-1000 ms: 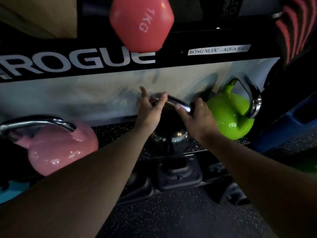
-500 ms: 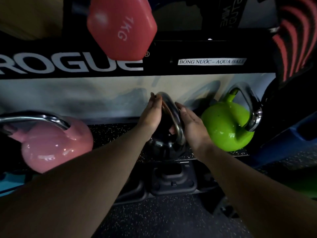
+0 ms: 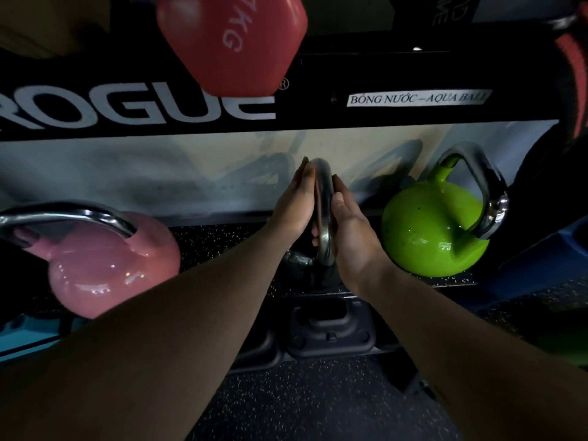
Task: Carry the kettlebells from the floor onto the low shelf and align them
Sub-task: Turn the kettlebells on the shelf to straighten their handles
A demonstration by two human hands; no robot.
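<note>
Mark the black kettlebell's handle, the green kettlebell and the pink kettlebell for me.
black kettlebell's handle (image 3: 325,198): head view, on the chrome loop between the two palms.
green kettlebell (image 3: 426,227): head view, on its round body.
pink kettlebell (image 3: 108,268): head view, on its glossy body below the handle.

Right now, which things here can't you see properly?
All in the head view:
- Black kettlebell: body mostly hidden behind the left hand and right hand, and in shadow.
- Pink kettlebell: handle cut off by the left edge.
- Red dumbbell: top cropped, weight number partly lost.
- White label: last letters blurred.
</note>
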